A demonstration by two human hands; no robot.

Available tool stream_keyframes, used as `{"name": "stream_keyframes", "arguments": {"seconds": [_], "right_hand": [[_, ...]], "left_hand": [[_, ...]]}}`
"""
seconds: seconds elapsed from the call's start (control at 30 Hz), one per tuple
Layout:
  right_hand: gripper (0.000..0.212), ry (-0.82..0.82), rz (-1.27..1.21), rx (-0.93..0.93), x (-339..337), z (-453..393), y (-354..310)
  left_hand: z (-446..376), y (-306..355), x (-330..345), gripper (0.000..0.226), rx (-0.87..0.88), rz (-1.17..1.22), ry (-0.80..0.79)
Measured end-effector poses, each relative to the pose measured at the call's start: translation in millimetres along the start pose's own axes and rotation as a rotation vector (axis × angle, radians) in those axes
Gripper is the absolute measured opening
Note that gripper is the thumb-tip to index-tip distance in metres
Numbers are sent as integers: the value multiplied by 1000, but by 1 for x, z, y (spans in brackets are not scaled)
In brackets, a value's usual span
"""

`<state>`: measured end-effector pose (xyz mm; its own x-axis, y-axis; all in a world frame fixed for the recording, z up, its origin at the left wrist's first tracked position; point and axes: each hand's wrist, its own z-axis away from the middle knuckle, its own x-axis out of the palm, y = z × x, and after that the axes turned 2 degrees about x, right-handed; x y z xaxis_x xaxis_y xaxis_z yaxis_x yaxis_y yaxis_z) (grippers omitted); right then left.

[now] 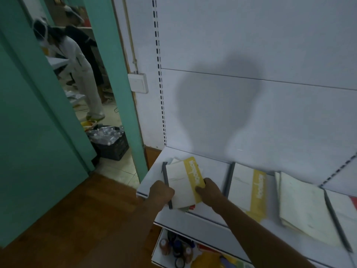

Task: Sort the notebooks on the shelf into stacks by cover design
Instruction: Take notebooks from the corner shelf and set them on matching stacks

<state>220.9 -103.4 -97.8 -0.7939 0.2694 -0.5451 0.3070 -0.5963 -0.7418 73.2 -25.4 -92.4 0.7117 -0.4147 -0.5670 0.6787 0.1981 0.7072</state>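
Note:
A cream notebook with a yellow band [183, 182] tops a loose pile at the left end of the white shelf [210, 167]. My left hand [161, 192] grips its dark spine edge, and my right hand [209, 190] pinches its yellow side. To the right lies a second yellow-band notebook stack [247, 190]. Further right sits a plain cream notebook stack [303, 207]. At the far right edge a notebook with a red corner [347, 211] is partly cut off.
A lower shelf [160, 256] holds small bottles and colourful items. Left of the shelf is a green door frame [123, 74], a black crate of bottles [112, 142] on the floor, and people in the room beyond [77, 60].

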Motion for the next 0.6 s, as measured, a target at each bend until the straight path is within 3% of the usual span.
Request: {"name": "stream_keyframes", "arguments": {"seconds": [0.13, 0.3, 0.6], "right_hand": [[26, 83, -74, 0, -29, 3, 10], [27, 222, -154, 40, -68, 6, 38], [32, 366, 163, 189, -116, 18, 94]], "left_hand": [[6, 24, 23, 32, 53, 63, -48], [16, 58, 64, 41, 193, 137, -115], [31, 87, 137, 53, 299, 72, -338]]}}
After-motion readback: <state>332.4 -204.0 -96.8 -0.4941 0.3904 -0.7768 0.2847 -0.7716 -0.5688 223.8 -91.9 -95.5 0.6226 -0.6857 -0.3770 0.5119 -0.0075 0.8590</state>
